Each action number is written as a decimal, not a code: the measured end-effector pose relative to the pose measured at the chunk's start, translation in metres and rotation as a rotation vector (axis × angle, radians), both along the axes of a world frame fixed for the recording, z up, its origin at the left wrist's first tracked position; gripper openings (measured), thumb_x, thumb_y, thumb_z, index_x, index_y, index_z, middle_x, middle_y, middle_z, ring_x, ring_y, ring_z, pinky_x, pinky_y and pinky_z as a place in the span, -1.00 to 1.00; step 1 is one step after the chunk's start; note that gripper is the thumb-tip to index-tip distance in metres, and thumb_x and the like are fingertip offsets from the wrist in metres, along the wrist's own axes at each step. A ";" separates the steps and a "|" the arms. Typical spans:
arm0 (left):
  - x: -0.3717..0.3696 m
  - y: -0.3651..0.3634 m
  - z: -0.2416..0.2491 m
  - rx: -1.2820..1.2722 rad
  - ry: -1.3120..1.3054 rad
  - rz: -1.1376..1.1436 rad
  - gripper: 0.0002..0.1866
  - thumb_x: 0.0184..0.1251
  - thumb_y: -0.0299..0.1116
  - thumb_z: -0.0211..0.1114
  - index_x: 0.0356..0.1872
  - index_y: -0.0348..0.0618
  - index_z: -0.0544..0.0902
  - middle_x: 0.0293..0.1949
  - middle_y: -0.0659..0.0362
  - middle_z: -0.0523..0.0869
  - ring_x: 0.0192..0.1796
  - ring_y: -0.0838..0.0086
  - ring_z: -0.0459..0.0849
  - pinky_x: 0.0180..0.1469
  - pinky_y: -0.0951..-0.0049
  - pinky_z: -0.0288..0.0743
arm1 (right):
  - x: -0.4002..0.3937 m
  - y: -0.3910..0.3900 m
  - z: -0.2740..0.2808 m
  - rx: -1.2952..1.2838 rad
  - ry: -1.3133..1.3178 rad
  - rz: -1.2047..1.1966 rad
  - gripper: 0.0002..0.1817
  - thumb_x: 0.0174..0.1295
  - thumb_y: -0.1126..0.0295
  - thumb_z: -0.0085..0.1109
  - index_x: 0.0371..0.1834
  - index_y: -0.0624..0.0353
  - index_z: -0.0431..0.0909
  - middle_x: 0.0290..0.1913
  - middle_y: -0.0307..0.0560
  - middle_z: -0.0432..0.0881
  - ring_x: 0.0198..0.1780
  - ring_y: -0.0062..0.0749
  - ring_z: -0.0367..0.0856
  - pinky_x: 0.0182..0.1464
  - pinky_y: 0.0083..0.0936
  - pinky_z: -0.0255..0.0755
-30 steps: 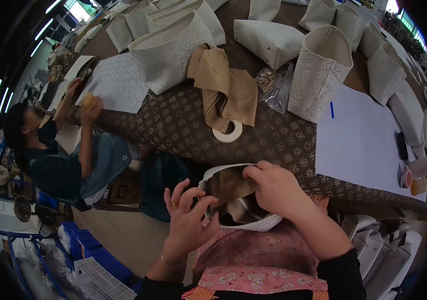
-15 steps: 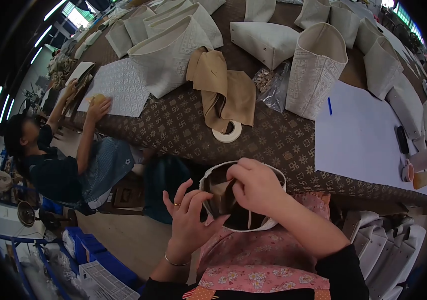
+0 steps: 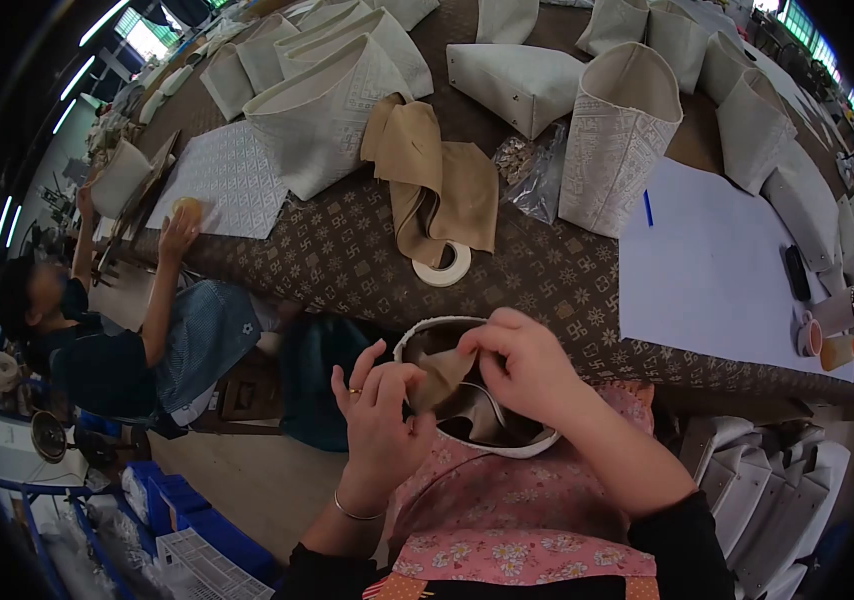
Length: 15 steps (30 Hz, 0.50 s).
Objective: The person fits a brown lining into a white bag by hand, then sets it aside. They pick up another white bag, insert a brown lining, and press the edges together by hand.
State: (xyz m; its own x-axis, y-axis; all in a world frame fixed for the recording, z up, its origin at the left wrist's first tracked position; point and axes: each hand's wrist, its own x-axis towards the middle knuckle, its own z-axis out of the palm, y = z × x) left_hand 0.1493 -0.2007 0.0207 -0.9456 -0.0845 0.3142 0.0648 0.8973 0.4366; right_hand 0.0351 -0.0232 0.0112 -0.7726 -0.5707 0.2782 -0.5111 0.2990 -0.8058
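Observation:
A white-rimmed bag (image 3: pixel 518 448) with a brown lining stands open at the table's front edge, against the pink floral apron. Inside its mouth, a tan piece of lining fabric (image 3: pixel 441 378) is raised between my hands. My left hand (image 3: pixel 381 415), with a ring and a bracelet, pinches the fabric's left side at the bag's left rim. My right hand (image 3: pixel 519 362) pinches the fabric's upper right edge over the opening. A pale curved strip (image 3: pixel 492 400) shows inside the bag.
The patterned table (image 3: pixel 547 290) bears white bags (image 3: pixel 619 150), tan cloth (image 3: pixel 417 170), a tape roll (image 3: pixel 442 265), a white sheet (image 3: pixel 707 270) and a plastic bag (image 3: pixel 544 185). A co-worker (image 3: pixel 97 340) sits at the left. More bags (image 3: pixel 777 500) stand at lower right.
The fabric between my hands is spread wider, and my right hand has shifted slightly right and down. The co-worker's far hand now holds up a pale object. The whole view has shifted slightly.

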 end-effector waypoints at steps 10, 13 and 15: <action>-0.004 0.003 0.010 -0.055 -0.154 -0.094 -0.77 0.35 -0.42 0.19 -0.01 -0.03 0.67 -0.05 0.16 0.73 0.33 -0.02 0.51 0.38 -0.20 0.05 | 0.012 -0.008 0.001 -0.076 0.103 0.145 -0.65 -0.01 0.65 0.19 -0.11 0.12 0.65 -0.04 -0.09 0.64 0.05 -0.09 0.62 0.13 -0.30 0.52; -0.004 0.000 0.008 -0.036 -0.176 -0.076 -0.80 0.43 -0.36 0.18 -0.02 -0.07 0.68 -0.12 0.10 0.76 0.29 -0.05 0.55 0.35 -0.19 0.12 | 0.011 -0.010 0.000 -0.100 0.096 0.231 -0.62 0.04 0.60 0.25 -0.01 0.13 0.61 -0.06 -0.07 0.65 0.05 -0.08 0.61 0.13 -0.26 0.50; -0.005 0.000 0.007 -0.004 -0.103 -0.055 -0.81 0.43 -0.36 0.18 -0.05 -0.11 0.69 -0.15 0.09 0.77 0.28 -0.04 0.57 0.33 -0.17 0.17 | 0.008 -0.010 -0.005 -0.090 0.043 0.219 -0.68 0.09 0.53 0.30 -0.04 0.12 0.63 -0.14 -0.07 0.66 -0.04 -0.09 0.63 0.03 -0.27 0.53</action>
State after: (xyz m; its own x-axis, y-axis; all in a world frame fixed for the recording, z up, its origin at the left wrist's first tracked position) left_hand 0.1444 -0.2006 0.0276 -0.9760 -0.0304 0.2154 0.0692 0.8953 0.4401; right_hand 0.0431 -0.0332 0.0063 -0.6193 -0.6950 0.3654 -0.5903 0.1052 -0.8003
